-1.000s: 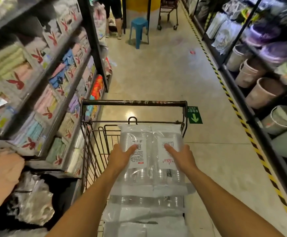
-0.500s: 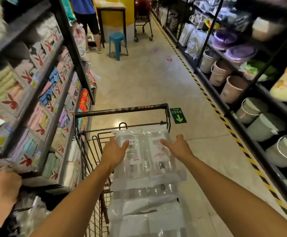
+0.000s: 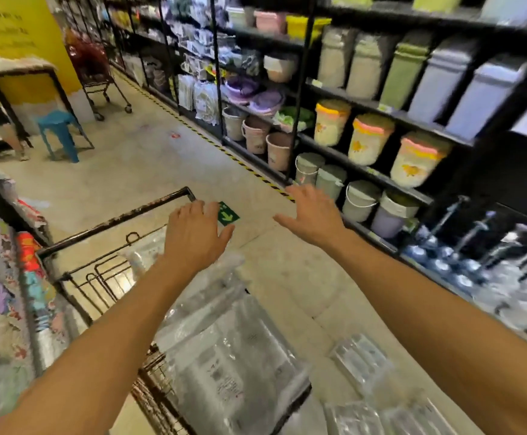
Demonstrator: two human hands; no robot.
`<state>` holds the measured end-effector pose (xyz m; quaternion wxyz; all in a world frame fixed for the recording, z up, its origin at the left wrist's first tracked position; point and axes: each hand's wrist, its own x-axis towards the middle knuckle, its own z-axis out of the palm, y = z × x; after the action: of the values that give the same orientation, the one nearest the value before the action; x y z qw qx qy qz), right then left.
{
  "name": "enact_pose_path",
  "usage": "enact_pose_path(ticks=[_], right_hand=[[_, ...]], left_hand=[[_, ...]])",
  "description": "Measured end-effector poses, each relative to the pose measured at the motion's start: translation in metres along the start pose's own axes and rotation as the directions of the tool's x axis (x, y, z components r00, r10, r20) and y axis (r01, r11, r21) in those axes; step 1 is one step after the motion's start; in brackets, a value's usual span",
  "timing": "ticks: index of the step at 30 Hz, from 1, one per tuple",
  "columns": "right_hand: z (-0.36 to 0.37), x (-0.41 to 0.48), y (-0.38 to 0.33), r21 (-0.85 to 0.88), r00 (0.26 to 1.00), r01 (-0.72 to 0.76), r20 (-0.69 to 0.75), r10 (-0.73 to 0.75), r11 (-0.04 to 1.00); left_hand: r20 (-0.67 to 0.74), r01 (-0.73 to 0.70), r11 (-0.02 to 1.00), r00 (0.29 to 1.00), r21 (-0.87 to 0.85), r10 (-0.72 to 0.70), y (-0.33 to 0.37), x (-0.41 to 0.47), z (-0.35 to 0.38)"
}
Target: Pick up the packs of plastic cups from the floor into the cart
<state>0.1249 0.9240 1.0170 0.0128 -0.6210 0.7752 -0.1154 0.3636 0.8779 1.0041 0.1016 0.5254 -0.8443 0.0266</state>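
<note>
The black wire cart [image 3: 115, 218] stands at the lower left, filled with clear packs of plastic cups [image 3: 224, 350]. My left hand [image 3: 194, 235] hovers over the cart's far end with fingers spread, holding nothing. Off to the right, above the floor, my right hand [image 3: 314, 215] is spread too and holds nothing. More clear packs of plastic cups [image 3: 361, 361] lie on the floor at the lower right, beside the cart, with another pack [image 3: 390, 417] nearer the bottom edge.
Black shelves with buckets and bins [image 3: 369, 142] line the right side behind a yellow-black floor stripe [image 3: 249, 166]. Shelves of packed goods [image 3: 11, 284] flank the cart's left. Farther down the aisle stand a blue stool [image 3: 60, 133], a second cart [image 3: 99, 80] and a person's legs [image 3: 3, 133].
Both hands have let go of the cup pack in the cart and lifted, spread. The view has swung right, bringing the packs on the floor into sight.
</note>
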Motion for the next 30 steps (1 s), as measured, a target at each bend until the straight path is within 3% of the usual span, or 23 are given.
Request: enact_pose_path(ticks=[6, 14, 22, 25, 30], right_hand=[[-0.056, -0.107, 0.105, -0.094, 0.979, -0.186, -0.107, 0.176, 0.978], [-0.062, -0.279, 0.245, -0.032, 0.845, -0.529, -0.116, 0.522, 0.848], [0.004, -0.41, 0.353, 0.012, 0.708, -0.706, 0.005, 0.706, 0.708], [0.051, -0.447, 0.386, 0.04, 0.662, -0.75, 0.064, 0.747, 0.661], [0.149, -0.508, 0.424, 0.104, 0.542, -0.84, 0.184, 0.82, 0.532]], left_hand=[[-0.036, -0.265, 0.964, 0.964, 0.018, 0.265, 0.114, -0.013, -0.02], [0.026, -0.549, 0.835, 0.835, -0.031, 0.549, 0.303, -0.073, 0.009], [0.13, -0.634, 0.761, 0.75, -0.139, 0.648, 0.41, -0.155, 0.11], [0.149, -0.658, 0.726, 0.712, -0.2, 0.686, 0.435, -0.187, 0.175], [0.311, -0.698, 0.681, 0.611, -0.221, 0.728, 0.472, -0.231, 0.284]])
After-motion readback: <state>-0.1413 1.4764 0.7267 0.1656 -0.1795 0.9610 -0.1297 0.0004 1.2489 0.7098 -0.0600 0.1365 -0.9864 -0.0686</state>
